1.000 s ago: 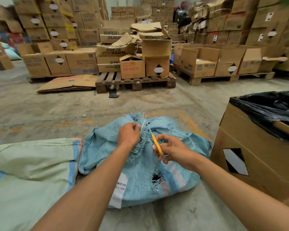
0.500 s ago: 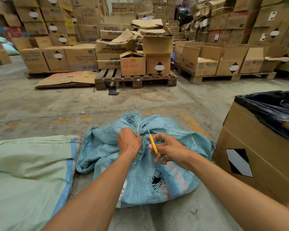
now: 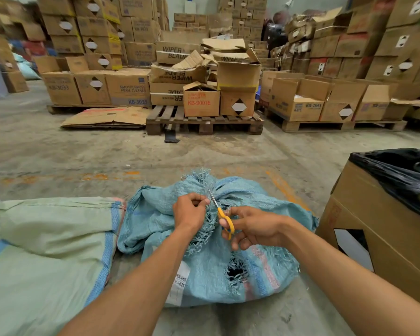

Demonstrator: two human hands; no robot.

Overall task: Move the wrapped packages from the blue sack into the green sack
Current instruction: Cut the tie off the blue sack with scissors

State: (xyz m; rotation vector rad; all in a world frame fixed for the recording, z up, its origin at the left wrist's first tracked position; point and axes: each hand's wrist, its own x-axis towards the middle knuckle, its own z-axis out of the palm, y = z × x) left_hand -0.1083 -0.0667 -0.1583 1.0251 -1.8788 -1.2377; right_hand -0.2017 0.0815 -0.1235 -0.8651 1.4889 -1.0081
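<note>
A blue woven sack (image 3: pixel 204 270) lies on the concrete floor in front of me, its frayed neck bunched at the top and a torn hole in its side. My left hand (image 3: pixel 190 210) pinches the frayed strands at the neck. My right hand (image 3: pixel 251 226) holds yellow-handled scissors (image 3: pixel 224 220), blades pointing up into the bunched neck beside my left fingers. The green sack (image 3: pixel 49 251) lies flat to the left, touching the blue one. No wrapped packages are visible; the blue sack's contents are hidden.
A cardboard box lined with a black bag (image 3: pixel 383 214) stands close on the right. Further back, a wooden pallet (image 3: pixel 204 122) with stacked cartons, flattened cardboard (image 3: pixel 107 117) on the floor, and walls of boxes behind.
My right hand has shifted the scissors slightly, blades now nearer my left fingertips at the sack's neck. My left hand keeps its pinch. The view has tilted a little.
</note>
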